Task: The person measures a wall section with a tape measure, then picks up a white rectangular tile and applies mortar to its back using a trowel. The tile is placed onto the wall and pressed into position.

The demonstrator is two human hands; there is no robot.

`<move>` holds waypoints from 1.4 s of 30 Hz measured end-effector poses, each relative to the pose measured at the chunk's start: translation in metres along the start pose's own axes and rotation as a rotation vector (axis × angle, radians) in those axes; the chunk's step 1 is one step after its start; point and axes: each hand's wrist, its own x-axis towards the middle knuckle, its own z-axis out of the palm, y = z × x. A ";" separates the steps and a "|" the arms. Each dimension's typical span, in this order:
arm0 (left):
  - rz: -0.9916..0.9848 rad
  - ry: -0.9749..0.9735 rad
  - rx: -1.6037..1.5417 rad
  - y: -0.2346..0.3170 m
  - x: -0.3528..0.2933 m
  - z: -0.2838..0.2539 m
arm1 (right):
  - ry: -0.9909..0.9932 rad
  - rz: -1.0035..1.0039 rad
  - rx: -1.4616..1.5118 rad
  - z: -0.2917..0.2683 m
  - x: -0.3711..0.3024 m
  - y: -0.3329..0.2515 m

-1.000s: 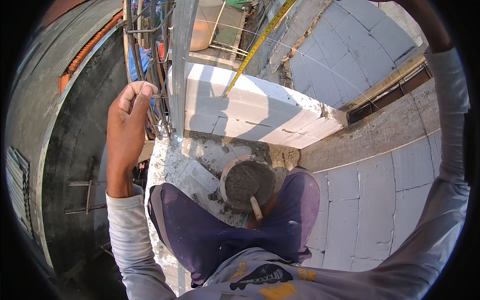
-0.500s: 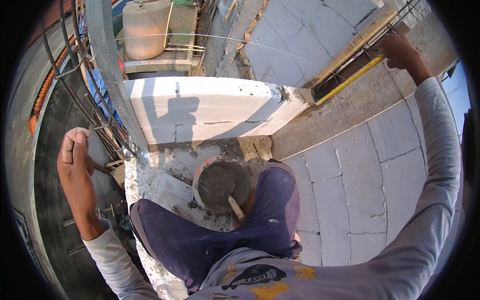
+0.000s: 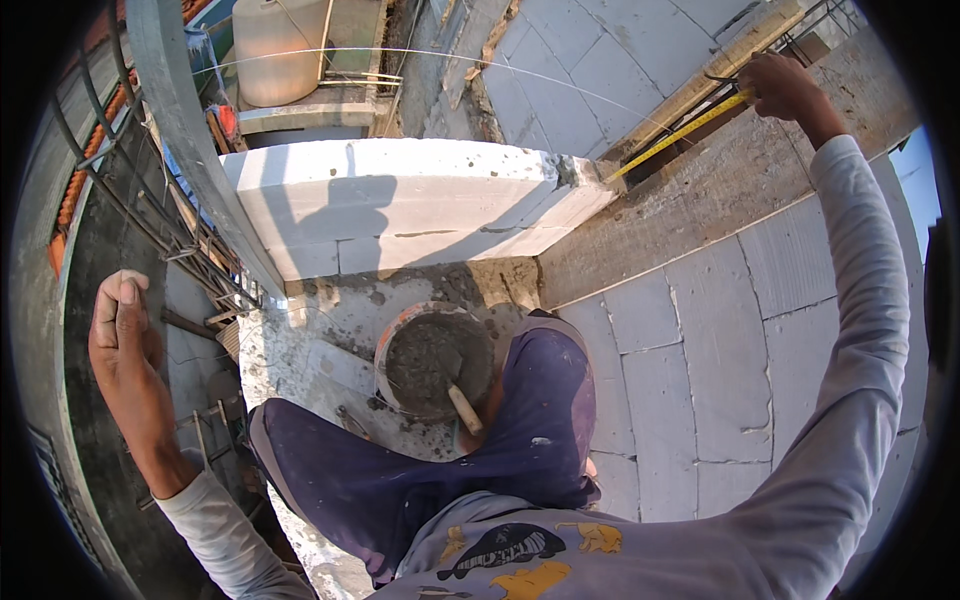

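At the upper right, my right hand [image 3: 785, 88] is closed round one end of a yellow tape measure [image 3: 680, 134]. The blade runs out straight from it, along the concrete beam [image 3: 715, 185], to the right end of a white block wall [image 3: 420, 205]. Whatever else sits in that fist is hidden; a dark bent rod shows beside it. My left hand [image 3: 122, 325] is raised at the far left, thumb pressed against curled fingers; anything pinched there is too small to make out. Between my knees stands a bucket [image 3: 382, 350] of grey mortar, a trowel's handle [image 3: 464, 410] sticking out.
A thin white string [image 3: 430, 52] stretches across above the wall. Left of the wall rises a grey post [image 3: 180, 120], with steel bars [image 3: 150, 215] beyond it. Grey block walling [image 3: 720, 350] lies to my right. A water tank [image 3: 280, 55] stands beyond the wall.
The view has shifted slightly. My left hand has moved left, still pinched. The tape's far end has come closer to the end of the block wall, with my right hand still gripping it.
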 end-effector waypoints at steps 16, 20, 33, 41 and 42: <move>-0.013 0.024 0.017 -0.010 0.002 -0.007 | 0.028 0.047 -0.002 0.003 0.008 -0.007; -0.010 -0.002 0.012 -0.012 0.002 -0.010 | -0.042 0.059 0.019 0.006 0.012 -0.001; 0.029 0.020 0.019 -0.013 0.001 -0.006 | 0.071 0.003 0.042 0.004 0.009 0.006; 0.058 -0.022 0.133 0.008 0.003 -0.004 | 0.230 0.036 0.082 -0.031 -0.085 -0.122; 0.059 -0.042 0.120 0.007 0.004 0.004 | 0.162 0.063 0.068 -0.069 -0.099 -0.164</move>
